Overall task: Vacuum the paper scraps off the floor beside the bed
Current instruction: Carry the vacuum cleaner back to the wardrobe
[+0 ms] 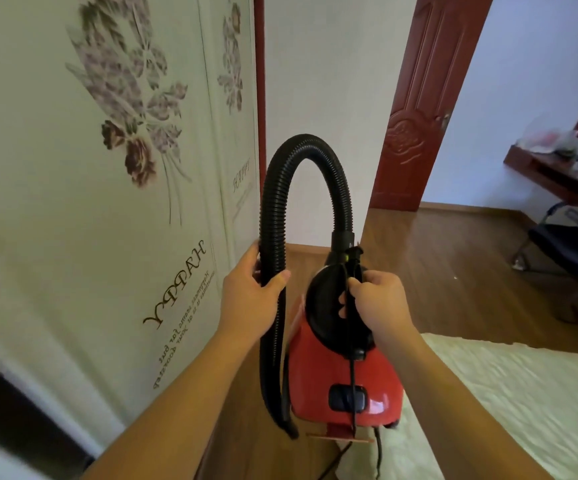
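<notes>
A red vacuum cleaner (343, 386) with a black top hangs in the air in front of me. My right hand (377, 303) grips its black carry handle, with the thin black power cord caught under the fingers. A black ribbed hose (301, 147) loops up from the vacuum's front and back down on the left. My left hand (249, 292) holds the descending part of the hose. The hose's free end hangs below, near the floor. The bed (509, 403), covered in a pale cream spread, lies at the lower right. No paper scraps show on the wooden floor (436, 258).
A wardrobe with floral sliding doors (107, 202) fills the left side. A red-brown door (429, 98) stands open ahead, leading to another room. At the far right are a red-brown shelf with clutter (557, 168) and a dark folding chair (564, 244).
</notes>
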Available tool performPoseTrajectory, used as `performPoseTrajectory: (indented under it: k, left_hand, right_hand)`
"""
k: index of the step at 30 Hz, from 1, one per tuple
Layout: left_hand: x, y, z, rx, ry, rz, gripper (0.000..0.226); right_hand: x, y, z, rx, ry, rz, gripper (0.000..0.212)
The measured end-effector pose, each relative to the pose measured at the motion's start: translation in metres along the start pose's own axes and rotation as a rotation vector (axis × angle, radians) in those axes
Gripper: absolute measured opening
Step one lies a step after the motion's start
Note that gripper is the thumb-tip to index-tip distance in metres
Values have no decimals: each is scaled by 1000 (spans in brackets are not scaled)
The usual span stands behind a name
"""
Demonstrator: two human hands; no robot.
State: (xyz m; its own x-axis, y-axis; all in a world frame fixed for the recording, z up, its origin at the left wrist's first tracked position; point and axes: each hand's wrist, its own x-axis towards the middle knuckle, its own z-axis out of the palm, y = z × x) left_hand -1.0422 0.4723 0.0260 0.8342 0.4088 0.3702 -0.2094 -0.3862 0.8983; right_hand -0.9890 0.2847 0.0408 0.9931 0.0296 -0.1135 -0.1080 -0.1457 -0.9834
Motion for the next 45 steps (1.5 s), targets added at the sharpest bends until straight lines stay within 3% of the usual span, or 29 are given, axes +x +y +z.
performPoseTrajectory:
  k: [26,35,41,45]
  left_hand:
    - [424,-147,161,-93,-172,25,65]
    - [565,-193,256,-81,-158,-19,60]
    - [659,-203,309,-70,-78,-1,70]
    - [713,-219,332,-91,-29,-3,61]
  right_hand:
    - [434,-41,69,-2,176,22,21]
    - [615,-53,62,136,100,101,19]
    - [735,-78,56,88,31,61,22]
    - [802,-94,61,53,19,46,22]
